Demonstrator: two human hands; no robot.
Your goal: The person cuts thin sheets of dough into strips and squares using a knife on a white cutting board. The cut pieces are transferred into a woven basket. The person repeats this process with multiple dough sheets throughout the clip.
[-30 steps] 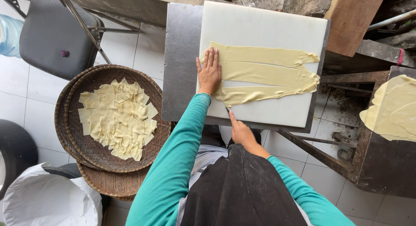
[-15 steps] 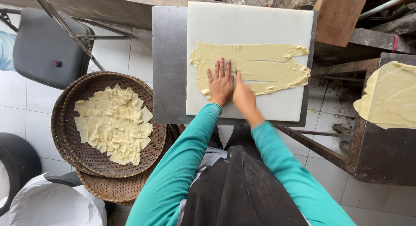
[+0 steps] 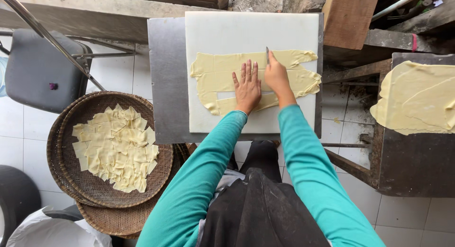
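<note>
Both hands sit together at the upper middle of the frame, on a white cutting board (image 3: 251,34). Left hand (image 3: 247,85) lies flat, fingers spread, pressing down on the pale yellow dough strips (image 3: 213,67). Right hand (image 3: 276,78) is closed around a knife (image 3: 267,55), its thin blade pointing away from the person, toward the top of the frame.

Those dough strips run long from left to right across the board, so the blade stands crosswise to their long axis. The right hand is at the cut line; the left holds the dough just beside it, on the left, nearly touching.

Half a second ago the two hands overlapped low on the strips; now they sit side by side, higher up, with the blade showing. A second ago the right hand was off the board, near the person's body.

At lower left, a woven basket tray (image 3: 66,180) holds cut dough squares (image 3: 116,150). At the right edge, a dough sheet (image 3: 419,98) lies on a dark stand.
</note>
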